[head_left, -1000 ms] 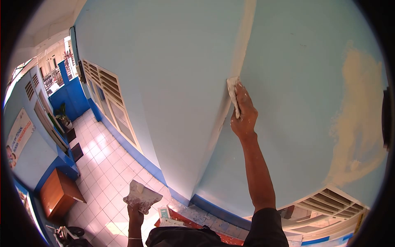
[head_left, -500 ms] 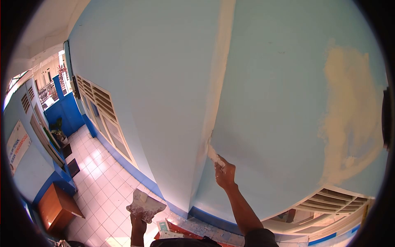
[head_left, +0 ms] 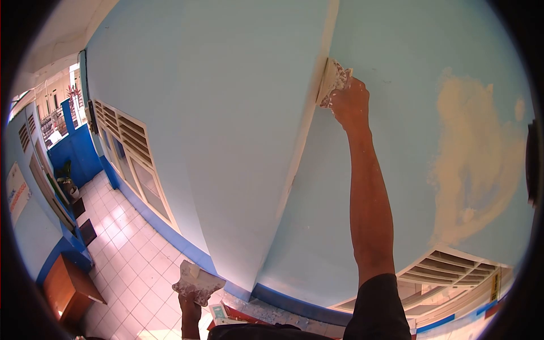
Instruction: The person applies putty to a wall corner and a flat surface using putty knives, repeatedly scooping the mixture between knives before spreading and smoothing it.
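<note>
- Putty scraper (head_left: 333,81): high up on the outer wall corner (head_left: 303,141), with its blade laid flat along the pale filled strip on the edge. It is tilted so the wide face meets the corner line, and we judge that this presses filler onto the edge.
- Right hand (head_left: 351,102): the arm is stretched fully up and the fist is closed around the scraper's handle end. The fingers (head_left: 342,97) are together and clamped on the tool with no gap showing. The knuckles sit just beside the right-hand wall face, and the blade is caked with whitish putty.
- Left hand (head_left: 190,303): held low near the waist and well apart from the right hand, holding up a wide putty-caked blade (head_left: 197,281). The blade is held roughly level, and we read that as keeping the spare putty on top and ready. The fingers are mostly hidden under the blade. What shows is closed on its underside, not spread.
- Light blue wall (head_left: 238,113): two faces meet at the corner. The right face carries a big beige putty patch (head_left: 476,164), near the raised arm but not touching it.
- Dark blue skirting band (head_left: 294,300) runs along the wall foot.
- Louvred window frames (head_left: 133,153) are on the left face, and another louvred vent (head_left: 453,272) is at lower right.
- White tiled floor (head_left: 130,260) lies far below, with a wooden desk (head_left: 65,289) at the lower left against the far wall.
- A dark sleeve (head_left: 379,309) covers the right upper arm.
</note>
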`<state>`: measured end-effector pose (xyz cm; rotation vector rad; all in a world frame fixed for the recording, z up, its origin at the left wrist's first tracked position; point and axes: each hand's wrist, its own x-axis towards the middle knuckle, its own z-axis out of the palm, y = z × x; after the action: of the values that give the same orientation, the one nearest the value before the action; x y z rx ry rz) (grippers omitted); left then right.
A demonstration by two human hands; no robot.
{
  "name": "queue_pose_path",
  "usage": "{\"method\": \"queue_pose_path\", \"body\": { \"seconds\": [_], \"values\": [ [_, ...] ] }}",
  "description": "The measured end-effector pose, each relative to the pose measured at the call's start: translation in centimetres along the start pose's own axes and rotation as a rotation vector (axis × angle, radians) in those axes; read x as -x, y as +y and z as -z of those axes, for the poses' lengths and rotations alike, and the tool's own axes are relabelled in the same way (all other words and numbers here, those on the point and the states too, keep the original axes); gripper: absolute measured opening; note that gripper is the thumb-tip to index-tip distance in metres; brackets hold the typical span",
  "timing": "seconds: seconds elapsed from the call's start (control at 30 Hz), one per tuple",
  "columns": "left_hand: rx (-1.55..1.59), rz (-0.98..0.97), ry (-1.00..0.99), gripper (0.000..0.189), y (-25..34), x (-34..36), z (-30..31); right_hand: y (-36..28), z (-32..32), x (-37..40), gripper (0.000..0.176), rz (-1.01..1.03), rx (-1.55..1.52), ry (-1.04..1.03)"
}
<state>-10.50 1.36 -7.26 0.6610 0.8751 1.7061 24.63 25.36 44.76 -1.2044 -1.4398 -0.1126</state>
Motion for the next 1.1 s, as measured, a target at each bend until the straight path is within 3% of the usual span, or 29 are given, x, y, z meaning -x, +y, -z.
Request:
{"method": "queue_pose_path", "body": {
  "seconds": [0.07,0.17,0.27,0.37,0.47,0.57,0.67,0.8,0.9,1.0,1.1],
  "values": [
    [-0.001,0.0,-0.013,0.058,0.5,0.5,0.9,1.6,-1.7,-0.1,0.005,0.128,0.072,0.084],
    [-0.015,-0.028,0.039,0.058,0.0,0.6,3.6,0.6,-3.2,0.2,0.009,0.157,0.244,0.036],
    [-0.002,-0.044,0.088,0.055,-0.1,0.3,6.2,-2.5,-3.3,0.9,0.015,-0.042,0.098,-0.019],
    [0.039,-0.027,0.108,0.055,0.1,0.4,7.2,-4.1,-2.0,2.7,0.019,-0.105,-0.069,-0.076],
    [0.051,-0.003,0.046,0.056,-0.2,-0.6,7.3,-5.9,-0.4,5.7,0.016,0.026,-0.149,-0.084],
    [0.013,0.012,0.015,0.055,0.8,-1.4,4.6,-7.9,2.6,7.8,0.015,0.049,-0.235,0.054],
    [0.023,-0.006,0.042,0.056,-1.8,-2.4,5.7,-5.9,4.4,4.9,0.011,-0.072,-0.149,0.066],
    [0.026,-0.001,-0.008,0.057,-0.7,-1.7,3.9,-3.3,2.1,2.9,0.005,-0.217,0.061,-0.02],
    [0.02,0.056,-0.039,0.054,0.0,-0.8,4.0,-1.2,-0.3,2.9,0.004,-0.137,-0.005,-0.007],
    [0.055,0.049,0.014,0.057,0.4,0.0,3.7,-1.3,-1.4,3.1,0.003,-0.191,-0.023,-0.035],
    [0.03,0.026,0.024,0.059,0.1,0.0,5.4,-0.8,-2.3,2.6,0.011,-0.17,0.075,-0.02]
  ]
}}
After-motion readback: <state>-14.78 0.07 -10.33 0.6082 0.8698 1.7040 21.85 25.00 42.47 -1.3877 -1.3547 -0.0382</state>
